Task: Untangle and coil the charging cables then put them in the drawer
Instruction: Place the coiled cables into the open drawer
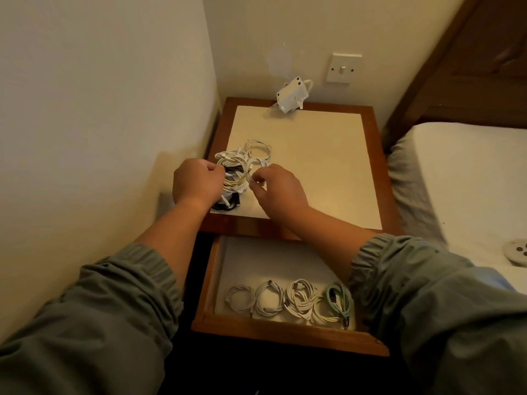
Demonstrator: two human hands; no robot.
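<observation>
A wooden bedside counter with a cream top [313, 172] is set in the corner beside the bed, and its wooden drawer [285, 336] is pulled open below, presumably so that each finished cable can be dropped straight in. Four coiled charging cables, three white and one pale green [302, 306], are laid side by side along the drawer's front, which suggests the task is well advanced. The tangled bundle of white and black cables [236, 161] is kept at the counter's near left corner, within easy reach. It is steadied by the left hand [196, 183], whose fingers [216, 172] are curled into the bundle's left side and grasp it. At the bundle's right edge a white strand appears to be pinched between the fingers [258, 178] of the right hand [281, 192], probably to draw it free; which cable it belongs to cannot be told.
</observation>
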